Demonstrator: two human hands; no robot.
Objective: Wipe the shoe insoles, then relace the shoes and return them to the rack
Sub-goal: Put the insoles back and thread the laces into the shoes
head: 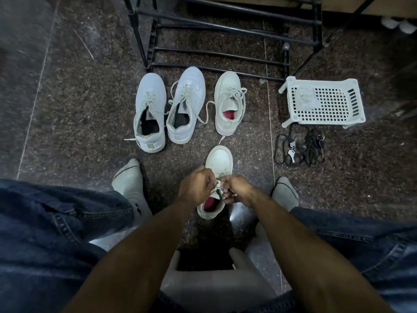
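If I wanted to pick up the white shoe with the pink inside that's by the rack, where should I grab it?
Grab the shoe with the pink insole at its heel collar, reaching down from above on the near side. Its heel points toward the person and the opening faces up, so fingers can probably hook inside the rim. Mind the loose lace trailing off its left side.

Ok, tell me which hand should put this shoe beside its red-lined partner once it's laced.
Right, probably. The right hand sits nearer the partner shoe; both hands now pinch the laces of the near shoe, left hand farther.
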